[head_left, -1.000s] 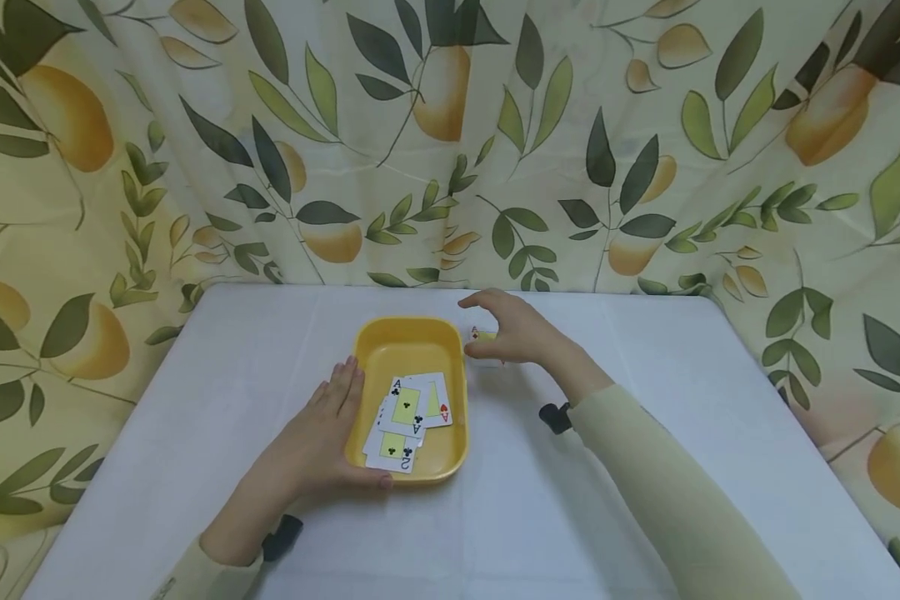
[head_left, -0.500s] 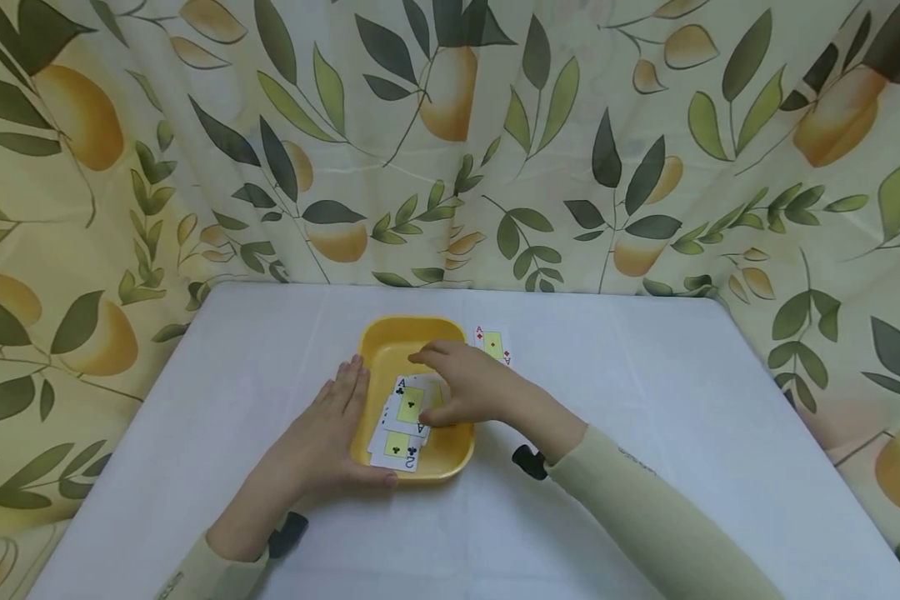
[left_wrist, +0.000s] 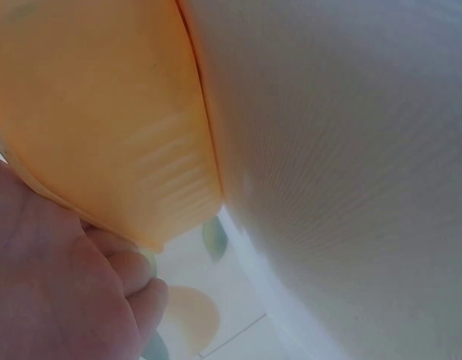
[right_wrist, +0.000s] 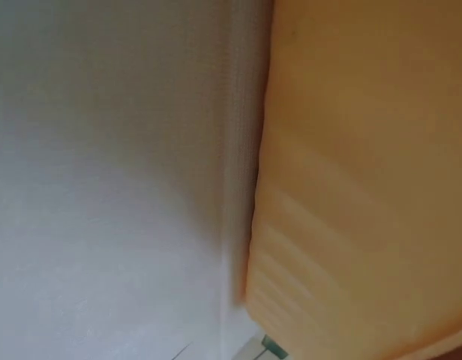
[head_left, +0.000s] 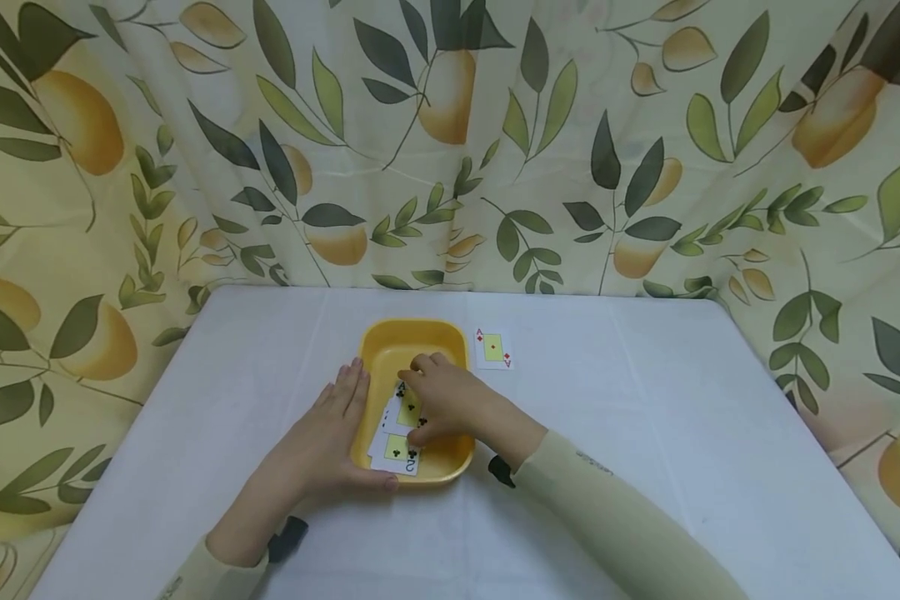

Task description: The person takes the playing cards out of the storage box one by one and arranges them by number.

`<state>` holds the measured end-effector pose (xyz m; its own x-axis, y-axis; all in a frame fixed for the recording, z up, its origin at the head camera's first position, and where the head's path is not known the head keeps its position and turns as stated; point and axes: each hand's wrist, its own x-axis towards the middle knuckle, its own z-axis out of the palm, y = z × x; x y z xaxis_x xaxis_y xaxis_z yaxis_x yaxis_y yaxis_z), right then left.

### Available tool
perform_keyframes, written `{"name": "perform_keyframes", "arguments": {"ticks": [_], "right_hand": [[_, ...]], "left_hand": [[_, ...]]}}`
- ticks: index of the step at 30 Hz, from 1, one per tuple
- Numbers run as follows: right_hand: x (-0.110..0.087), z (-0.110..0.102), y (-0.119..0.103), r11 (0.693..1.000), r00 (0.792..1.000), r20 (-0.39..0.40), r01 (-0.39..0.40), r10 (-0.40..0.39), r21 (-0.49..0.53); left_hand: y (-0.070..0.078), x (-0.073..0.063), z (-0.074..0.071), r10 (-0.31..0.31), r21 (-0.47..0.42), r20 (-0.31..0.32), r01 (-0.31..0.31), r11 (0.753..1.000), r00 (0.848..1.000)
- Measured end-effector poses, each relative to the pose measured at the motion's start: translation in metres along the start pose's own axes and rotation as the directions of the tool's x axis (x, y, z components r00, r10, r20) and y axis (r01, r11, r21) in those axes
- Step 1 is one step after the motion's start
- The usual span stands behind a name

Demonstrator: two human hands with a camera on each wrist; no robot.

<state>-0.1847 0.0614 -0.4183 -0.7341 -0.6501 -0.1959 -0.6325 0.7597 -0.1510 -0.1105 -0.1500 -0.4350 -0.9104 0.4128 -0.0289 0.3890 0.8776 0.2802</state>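
A yellow tray (head_left: 416,332) stands on the white-covered table with several playing cards in it. My left hand (head_left: 311,442) lies along its left side, fingers straight and thumb at the near edge; in the left wrist view, this hand (left_wrist: 66,277) is against the tray's outer wall (left_wrist: 118,112). My right hand (head_left: 453,400) reaches into the tray, fingers bent, and grips a playing card, the ace of clubs (head_left: 406,410), at its upper and lower edges. A two of clubs (head_left: 394,454) shows below. The right hand hides the cards beneath it.
An ace of diamonds (head_left: 493,348) lies face up on the table (head_left: 607,375), right of the tray. Behind the table hangs a curtain (head_left: 510,150) patterned with fruit and leaves. The right wrist view shows the tray's right outer wall (right_wrist: 366,187).
My right hand has moved from above the ace of diamonds leftward into the tray, and its spread fingers have closed in on the cards. The left hand stays at the tray.
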Motion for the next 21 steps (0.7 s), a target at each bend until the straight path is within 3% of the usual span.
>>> {"name": "perform_keyframes", "arguments": {"ticks": [8,21], "right_hand": [[0.0067,0.0027,-0.0026,0.998,0.999,0.052,-0.009,0.012,-0.059],[0.0084,0.003,-0.0034,1.0,1.0,0.003,0.007,-0.007,-0.006]], "left_hand": [[0.0009,-0.0012,-0.0005,-0.018,-0.001,0.005,0.018,1.0,1.0],[0.0001,-0.0021,-0.0007,-0.006,-0.005,0.006,0.006,1.0,1.0]]}}
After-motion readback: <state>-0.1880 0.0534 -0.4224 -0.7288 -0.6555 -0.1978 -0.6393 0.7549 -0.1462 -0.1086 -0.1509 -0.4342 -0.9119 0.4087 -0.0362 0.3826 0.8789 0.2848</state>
